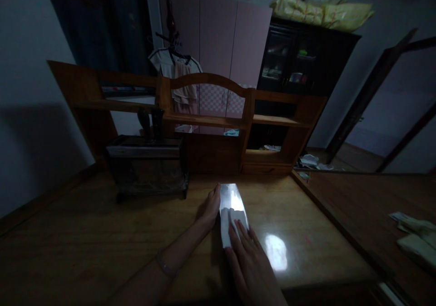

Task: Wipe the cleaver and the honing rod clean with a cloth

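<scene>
A shiny, flat, silvery piece [229, 194], blade-like in shape, is held just over the wooden desk [163, 247], and I cannot tell its exact kind. My left hand [210, 207] grips its left edge near the far end, thumb and fingers closed around it. A folded white cloth [226, 228], perhaps tissue, covers its nearer part. Pressed on that cloth is my right hand [248, 256], its fingers together and pointing away from me. Whatever lies under the cloth and palm is hidden.
A knife holder [145, 151] with black handles standing up is at the back left of the desk. Behind it rises a wooden shelf unit [207, 123]. To the right, past the raised desk edge, lies a wooden surface [357, 206] with pale cloth [420, 240] on it.
</scene>
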`<state>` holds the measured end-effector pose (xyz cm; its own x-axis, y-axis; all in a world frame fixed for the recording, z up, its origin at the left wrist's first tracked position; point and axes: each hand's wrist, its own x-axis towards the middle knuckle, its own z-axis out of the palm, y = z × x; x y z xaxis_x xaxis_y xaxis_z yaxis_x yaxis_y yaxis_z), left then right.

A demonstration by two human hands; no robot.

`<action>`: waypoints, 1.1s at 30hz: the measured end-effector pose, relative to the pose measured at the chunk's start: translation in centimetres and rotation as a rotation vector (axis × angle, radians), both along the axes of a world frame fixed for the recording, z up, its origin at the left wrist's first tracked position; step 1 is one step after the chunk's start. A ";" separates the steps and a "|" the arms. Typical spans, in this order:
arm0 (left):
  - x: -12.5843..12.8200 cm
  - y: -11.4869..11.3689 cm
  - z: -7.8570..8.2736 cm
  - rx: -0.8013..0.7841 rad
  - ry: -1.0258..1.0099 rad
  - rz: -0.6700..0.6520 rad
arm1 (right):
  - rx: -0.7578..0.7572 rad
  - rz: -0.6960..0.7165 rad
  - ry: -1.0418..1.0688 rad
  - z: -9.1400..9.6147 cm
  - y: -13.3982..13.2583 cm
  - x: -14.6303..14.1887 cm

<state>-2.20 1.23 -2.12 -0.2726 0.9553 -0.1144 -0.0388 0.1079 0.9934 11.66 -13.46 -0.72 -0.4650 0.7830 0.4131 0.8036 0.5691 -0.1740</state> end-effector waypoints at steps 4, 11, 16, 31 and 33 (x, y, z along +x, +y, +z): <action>-0.5 0.1 0.2 -0.107 0.081 0.008 | -0.092 0.087 -0.008 2.0 -0.1 -1.5; -0.2 0.4 -0.2 -0.099 -0.018 -0.011 | -0.099 0.165 -0.024 2.4 -0.1 -0.1; 0.2 1.3 -2.0 0.045 -0.187 -0.128 | -0.003 0.213 -0.021 1.1 -0.3 3.0; 0.2 0.6 -1.0 0.041 -0.150 -0.076 | -0.014 0.087 -0.023 0.1 -0.2 4.5; 0.2 0.6 -1.0 0.027 -0.128 -0.051 | -0.016 0.022 0.032 -0.7 -0.2 4.5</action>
